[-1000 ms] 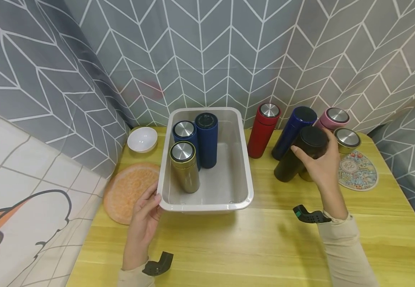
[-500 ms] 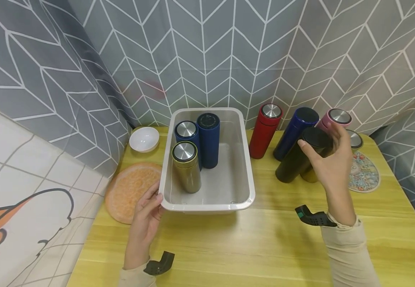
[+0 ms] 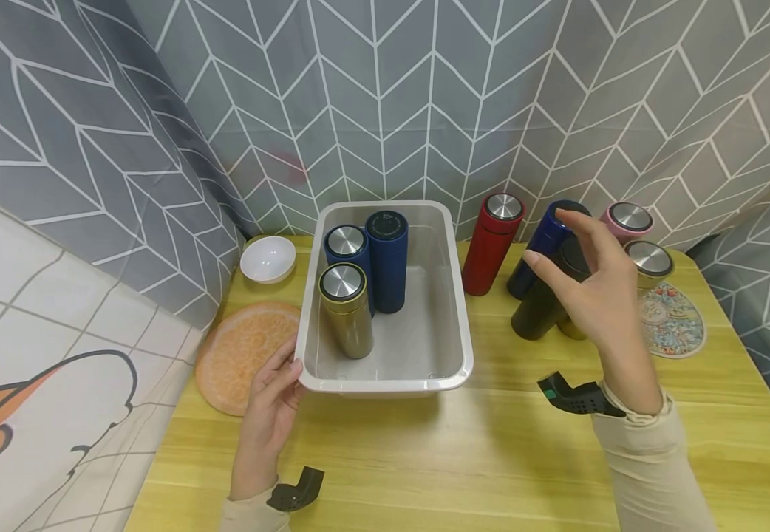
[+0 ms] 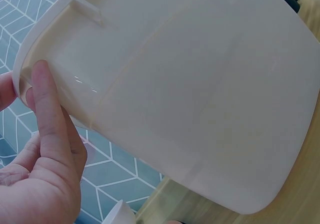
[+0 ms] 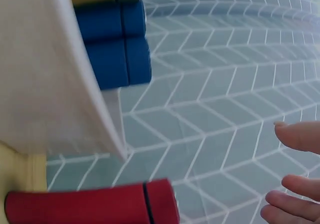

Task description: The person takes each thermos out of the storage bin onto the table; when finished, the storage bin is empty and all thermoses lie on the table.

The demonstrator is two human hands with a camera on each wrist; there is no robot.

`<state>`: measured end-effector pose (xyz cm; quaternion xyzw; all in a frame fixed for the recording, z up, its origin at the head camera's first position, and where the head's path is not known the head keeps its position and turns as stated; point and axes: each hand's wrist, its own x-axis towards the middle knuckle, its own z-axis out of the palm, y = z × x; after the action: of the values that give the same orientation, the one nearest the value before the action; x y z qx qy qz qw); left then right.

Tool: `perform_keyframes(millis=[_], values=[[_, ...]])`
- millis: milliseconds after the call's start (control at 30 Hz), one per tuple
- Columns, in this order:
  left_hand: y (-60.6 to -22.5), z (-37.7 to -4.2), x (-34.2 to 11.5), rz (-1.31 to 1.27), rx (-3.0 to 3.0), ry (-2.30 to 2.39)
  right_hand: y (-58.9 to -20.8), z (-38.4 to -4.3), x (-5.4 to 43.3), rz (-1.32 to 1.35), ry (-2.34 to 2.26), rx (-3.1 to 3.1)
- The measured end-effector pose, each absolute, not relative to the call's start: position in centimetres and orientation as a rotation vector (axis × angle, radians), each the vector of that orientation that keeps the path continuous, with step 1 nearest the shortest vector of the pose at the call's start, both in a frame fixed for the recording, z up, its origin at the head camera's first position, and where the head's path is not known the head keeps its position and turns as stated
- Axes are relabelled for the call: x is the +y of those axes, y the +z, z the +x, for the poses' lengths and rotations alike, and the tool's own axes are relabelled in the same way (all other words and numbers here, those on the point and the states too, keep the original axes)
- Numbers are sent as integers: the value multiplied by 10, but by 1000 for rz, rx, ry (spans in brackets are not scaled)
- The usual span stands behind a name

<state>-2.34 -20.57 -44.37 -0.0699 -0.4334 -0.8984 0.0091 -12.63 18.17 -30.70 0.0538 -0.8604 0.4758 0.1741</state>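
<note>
In the head view my left hand (image 3: pixel 273 399) pinches the front left corner of a white plastic tub (image 3: pixel 385 385), with the thumb on its rim. The left wrist view shows the fingers under the rim against the tub's outer wall (image 4: pixel 190 99). Two blue thermos bottles (image 3: pixel 388 273) and a gold thermos bottle (image 3: pixel 348 325) stand inside at the left. My right hand (image 3: pixel 601 295) hovers over a black thermos bottle (image 3: pixel 536 314), thumb and fingers spread apart and holding nothing. It partly hides that bottle and a gold one (image 3: pixel 573 329) behind it.
Red (image 3: pixel 491 247), dark blue (image 3: pixel 536 255) and pink (image 3: pixel 627 222) thermoses stand right of the tub, with another gold-rimmed one (image 3: pixel 651 262). A patterned coaster (image 3: pixel 672 325) lies at the right. A white bowl (image 3: pixel 268 258) and orange round mat (image 3: pixel 239 362) are at the left.
My right hand has let go of the black thermos and shifted left and up over it, its fingers spreading. The left hand and tub stay in place.
</note>
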Motion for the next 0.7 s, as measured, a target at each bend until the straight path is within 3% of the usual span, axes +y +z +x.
perform_keyframes(millis=[700], values=[[-443, -23, -205, -174, -1361, -2809, -300, -165, 126, 839, 1216, -2852]])
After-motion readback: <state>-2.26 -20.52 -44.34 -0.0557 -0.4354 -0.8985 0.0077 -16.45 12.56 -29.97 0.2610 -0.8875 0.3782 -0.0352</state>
